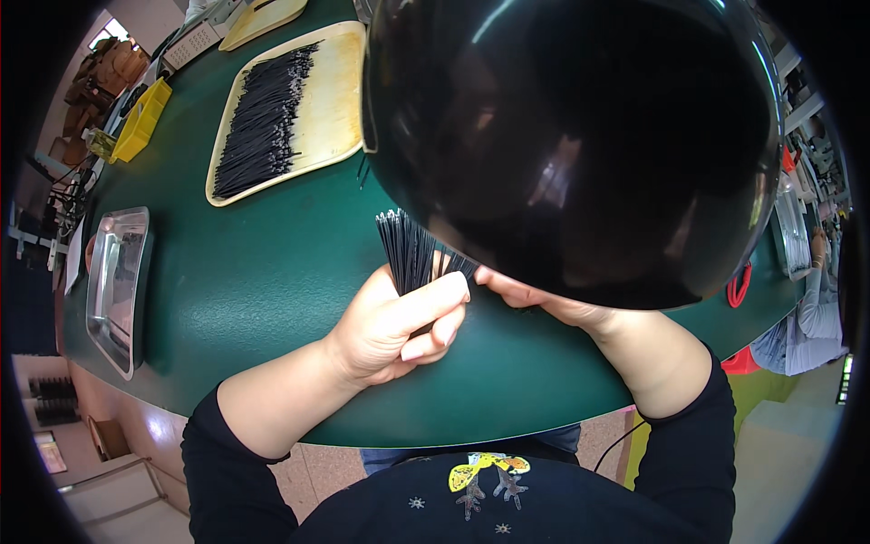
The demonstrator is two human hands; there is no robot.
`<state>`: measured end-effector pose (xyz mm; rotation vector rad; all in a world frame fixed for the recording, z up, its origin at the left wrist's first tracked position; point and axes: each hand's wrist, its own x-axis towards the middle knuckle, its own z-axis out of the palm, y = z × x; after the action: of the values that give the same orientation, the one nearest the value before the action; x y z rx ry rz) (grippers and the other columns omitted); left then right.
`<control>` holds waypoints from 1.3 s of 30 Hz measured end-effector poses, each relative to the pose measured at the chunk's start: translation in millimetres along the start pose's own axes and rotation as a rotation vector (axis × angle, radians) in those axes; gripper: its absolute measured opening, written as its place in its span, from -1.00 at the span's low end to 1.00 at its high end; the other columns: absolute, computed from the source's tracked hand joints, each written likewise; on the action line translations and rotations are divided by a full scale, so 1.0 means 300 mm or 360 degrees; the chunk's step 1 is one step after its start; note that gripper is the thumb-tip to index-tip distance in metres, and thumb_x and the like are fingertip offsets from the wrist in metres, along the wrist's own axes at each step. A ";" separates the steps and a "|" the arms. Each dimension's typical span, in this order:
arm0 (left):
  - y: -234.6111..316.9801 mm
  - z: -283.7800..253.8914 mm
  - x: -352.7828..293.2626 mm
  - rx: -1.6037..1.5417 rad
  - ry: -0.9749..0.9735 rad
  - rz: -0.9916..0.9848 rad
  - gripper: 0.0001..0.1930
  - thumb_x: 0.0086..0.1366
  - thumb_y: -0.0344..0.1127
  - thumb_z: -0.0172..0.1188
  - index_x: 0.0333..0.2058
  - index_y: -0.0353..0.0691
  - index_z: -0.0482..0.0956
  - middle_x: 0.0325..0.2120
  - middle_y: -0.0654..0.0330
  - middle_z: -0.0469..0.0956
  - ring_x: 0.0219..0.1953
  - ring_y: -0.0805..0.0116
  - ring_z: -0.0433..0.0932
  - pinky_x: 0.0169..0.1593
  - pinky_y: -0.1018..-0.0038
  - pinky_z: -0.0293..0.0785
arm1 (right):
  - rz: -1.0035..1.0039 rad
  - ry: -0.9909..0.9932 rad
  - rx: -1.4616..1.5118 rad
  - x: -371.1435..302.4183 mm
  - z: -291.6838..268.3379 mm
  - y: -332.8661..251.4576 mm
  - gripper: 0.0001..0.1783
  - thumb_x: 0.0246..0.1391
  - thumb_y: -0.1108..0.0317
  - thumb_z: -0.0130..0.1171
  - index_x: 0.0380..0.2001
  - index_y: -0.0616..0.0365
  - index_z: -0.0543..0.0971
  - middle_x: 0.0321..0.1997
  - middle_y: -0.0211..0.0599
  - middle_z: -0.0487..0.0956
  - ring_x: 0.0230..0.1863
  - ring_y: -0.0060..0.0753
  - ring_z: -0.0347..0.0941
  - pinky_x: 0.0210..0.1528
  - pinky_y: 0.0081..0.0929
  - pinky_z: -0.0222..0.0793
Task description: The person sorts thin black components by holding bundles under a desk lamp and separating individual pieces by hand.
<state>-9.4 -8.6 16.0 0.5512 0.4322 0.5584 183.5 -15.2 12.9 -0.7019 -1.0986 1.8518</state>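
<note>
My left hand is closed round a bundle of thin black wires with bare silvery tips, which stands upright out of the fist above the green table. A few of the wires fan out to the right, toward my right hand. That hand's fingertips come close to the fanned wires, but most of its fingers are hidden under a large glossy black dome-shaped thing, so its grip does not show. The dome covers much of the upper right of the view.
A cream tray with a wide row of similar black wires lies beyond my left hand. Farther left are a clear shallow tray and a yellow bin. The green tabletop curves round me; a red loop lies at right.
</note>
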 end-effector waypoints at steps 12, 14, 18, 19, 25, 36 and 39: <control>-0.002 0.008 0.007 0.0244 0.0130 0.0062 -0.89 0.17 -0.41 -0.01 -0.51 -0.27 0.34 -0.68 0.19 0.42 -0.83 0.60 0.28 -0.81 0.76 0.06 | -0.0278 0.0355 -0.0466 -0.002 -0.030 0.042 -0.78 -0.27 0.70 0.01 -0.44 0.27 0.46 -0.48 -0.30 0.47 -0.46 -0.53 0.41 -0.39 -0.61 0.36; -0.005 0.006 0.007 0.0285 0.0104 0.0089 -0.89 0.18 -0.41 -0.02 -0.52 -0.26 0.33 -0.68 0.19 0.42 -0.82 0.60 0.28 -0.81 0.76 0.07 | -0.0461 0.0156 -0.0360 0.007 -0.036 0.024 -0.76 -0.30 0.73 0.00 -0.45 0.28 0.46 -0.50 -0.30 0.46 -0.50 -0.53 0.40 -0.45 -0.63 0.35; -0.006 0.002 0.003 0.0207 0.0118 0.0156 -0.89 0.19 -0.41 -0.05 -0.51 -0.25 0.32 -0.67 0.18 0.42 -0.81 0.58 0.29 -0.80 0.75 0.10 | -0.0433 0.0204 0.0097 0.009 -0.006 0.019 -0.74 -0.32 0.74 0.02 -0.44 0.30 0.45 -0.50 -0.29 0.45 -0.50 -0.52 0.39 -0.52 -0.63 0.32; -0.006 0.006 0.005 0.0159 0.0130 0.0162 -0.89 0.20 -0.40 -0.05 -0.50 -0.24 0.31 -0.67 0.17 0.42 -0.81 0.58 0.30 -0.80 0.74 0.11 | -0.0387 0.0300 0.0257 0.008 -0.012 0.028 -0.74 -0.32 0.75 0.03 -0.43 0.30 0.45 -0.50 -0.29 0.44 -0.50 -0.51 0.38 -0.53 -0.63 0.31; -0.005 0.000 0.003 0.0185 0.0097 0.0150 -0.89 0.20 -0.39 -0.04 -0.49 -0.24 0.30 -0.66 0.15 0.43 -0.82 0.56 0.29 -0.79 0.72 0.14 | -0.0353 0.0335 0.0031 0.015 -0.038 0.058 -0.74 -0.27 0.72 0.03 -0.40 0.28 0.43 -0.49 -0.31 0.43 -0.51 -0.57 0.35 -0.54 -0.66 0.28; -0.014 -0.007 0.001 -0.0038 -0.0067 0.0068 -0.85 0.16 -0.36 0.04 -0.36 -0.31 0.32 -0.66 0.14 0.41 -0.81 0.52 0.32 -0.78 0.73 0.17 | -0.0935 0.0030 -0.0961 0.039 -0.026 0.048 -0.74 -0.19 0.55 0.13 -0.31 0.28 0.47 -0.34 -0.24 0.50 -0.32 -0.39 0.43 -0.23 -0.52 0.34; -0.008 -0.006 0.001 0.0099 0.0004 0.0148 -0.86 0.13 -0.41 0.06 -0.36 -0.29 0.30 -0.65 0.13 0.41 -0.81 0.52 0.33 -0.79 0.73 0.17 | -0.0900 0.0171 -0.1201 0.037 -0.030 0.056 -0.77 -0.19 0.58 0.10 -0.34 0.29 0.46 -0.40 -0.25 0.49 -0.36 -0.42 0.43 -0.27 -0.54 0.36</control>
<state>-9.2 -9.4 13.1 0.6326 0.4292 0.6366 178.9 -6.2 -6.7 -0.7802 -1.7270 0.8921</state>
